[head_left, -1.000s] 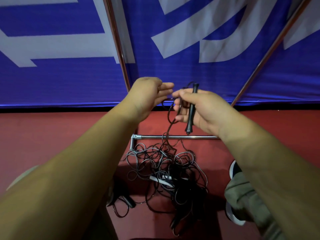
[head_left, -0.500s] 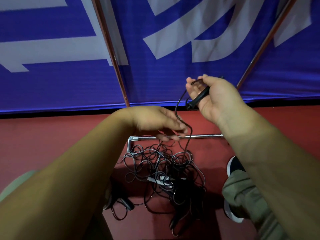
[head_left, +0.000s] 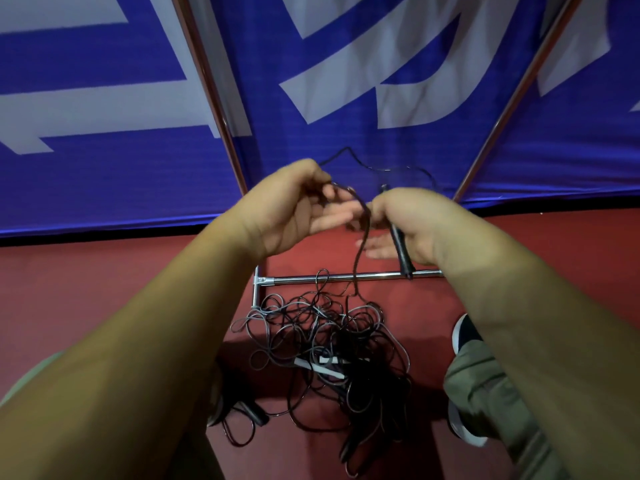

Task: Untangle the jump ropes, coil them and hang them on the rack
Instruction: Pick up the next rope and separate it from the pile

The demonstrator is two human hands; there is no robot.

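Near mid-frame, above the heap, the two hands meet almost knuckle to knuckle. The left hand [head_left: 298, 209] pinches the cord [head_left: 362, 233] between its thumb and curled fingers. The right hand [head_left: 415, 223] is closed on a black handle [head_left: 401, 247], which slants down with its tip near the rack [head_left: 294, 279]. Its lower fingers look partly spread, though blur hides the detail.

A slack arc of cord rises between the hands against the banner [head_left: 346, 46] at upper centre. From the left hand's pinch, one strand drops straight into the tangle [head_left: 329, 334] on the floor [head_left: 104, 271] at lower centre. Holding the handle fixed probably gives a known end to work from, while the other hand feeds cord up and lays it loop by loop beside it. Keeping both hands high lets the hanging strand pull free of the knots under its own weight.

Most of the rope remains snarled, with a white handle [head_left: 322, 368] buried in it. By my judgement the job is at an early stage, and nothing hangs on the rack.
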